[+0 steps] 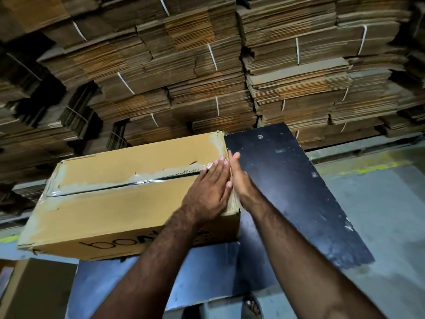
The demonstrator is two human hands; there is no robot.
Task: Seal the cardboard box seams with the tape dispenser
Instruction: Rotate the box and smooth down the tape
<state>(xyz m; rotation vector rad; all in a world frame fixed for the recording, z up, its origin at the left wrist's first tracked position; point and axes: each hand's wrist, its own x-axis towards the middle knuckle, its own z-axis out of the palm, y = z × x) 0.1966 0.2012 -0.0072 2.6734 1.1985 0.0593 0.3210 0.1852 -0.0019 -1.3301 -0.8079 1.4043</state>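
Cardboard box (119,210): matt tan corrugated board, top face scuffed, outer paper layer torn off in pale rough patches along the centre seam and edges. Clear tape (147,180) over that seam: glossy plastic film, wrinkled, catching light. Tabletop (287,180): black, smooth, semi-gloss laminate look, speckled with pale scratches and chips, edge worn. Stacked flat cartons (207,77) behind: raw brown corrugated board, fluted edges exposed, matt, bundled with white plastic-looking straps. Floor (391,203): grey concrete-like, dull, stained.
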